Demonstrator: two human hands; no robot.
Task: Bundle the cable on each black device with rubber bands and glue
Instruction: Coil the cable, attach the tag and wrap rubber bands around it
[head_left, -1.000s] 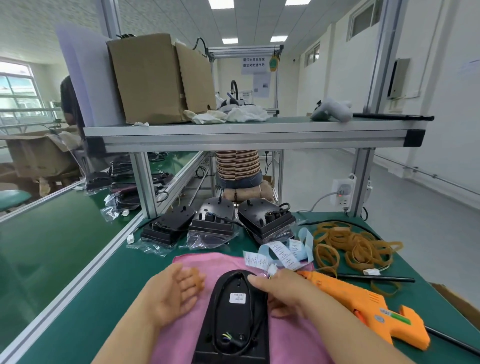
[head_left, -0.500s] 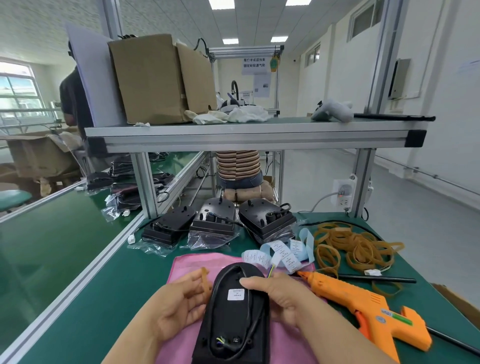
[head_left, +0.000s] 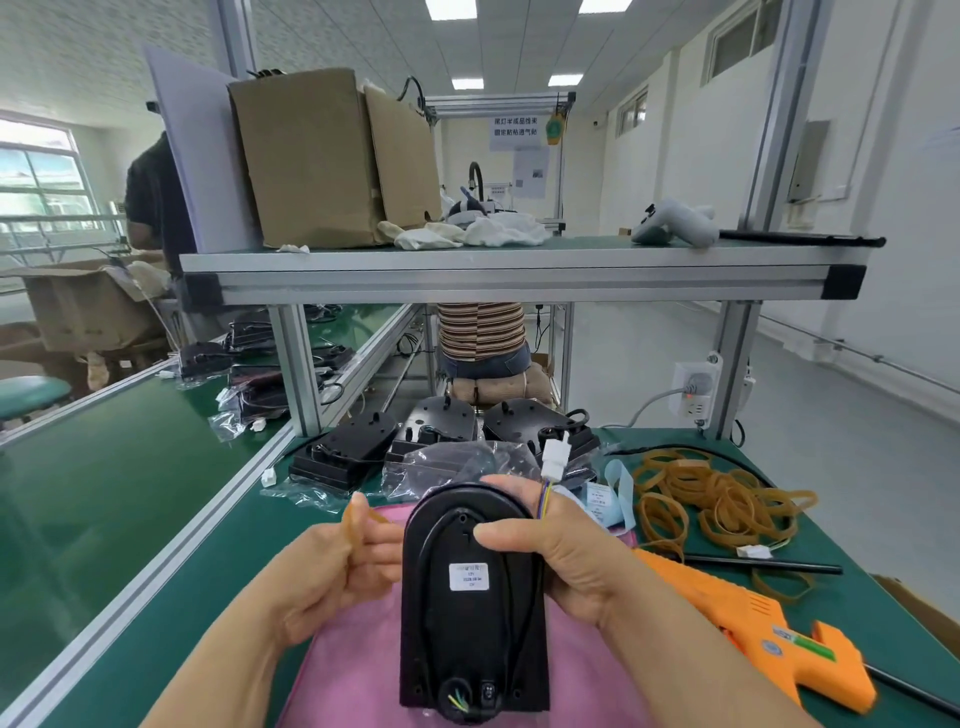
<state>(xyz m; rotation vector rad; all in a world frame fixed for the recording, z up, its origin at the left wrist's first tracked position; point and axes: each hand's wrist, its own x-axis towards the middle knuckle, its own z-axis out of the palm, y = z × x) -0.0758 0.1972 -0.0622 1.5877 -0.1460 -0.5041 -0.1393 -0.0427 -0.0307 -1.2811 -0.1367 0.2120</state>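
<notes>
Over the pink cloth (head_left: 353, 675) at the near edge of the green counter (head_left: 156, 519), the black device (head_left: 472, 613) is held tilted, its rounded end up and away from the person. Whether its lower end rests on the cloth I cannot tell. The right hand (head_left: 566, 566) grips it from the right side, with the thumb pressed on its face above the white label (head_left: 470, 576) and the fingers curled over the rounded top. A black cable (head_left: 434, 530) lies looped round the device's face. Thin coloured wires ending in a white connector (head_left: 555, 460) rise between that hand's fingers. The left hand (head_left: 332, 577), just beside the device's left edge, pinches a tan rubber band (head_left: 352, 519) between thumb and curled fingers. To the right an orange glue gun (head_left: 769, 639) lies on the counter, and beyond it a loose pile of rubber bands (head_left: 717, 499). Further back, under the shelf (head_left: 519, 265), more black devices (head_left: 343, 452) sit side by side, some in clear bags.
</notes>
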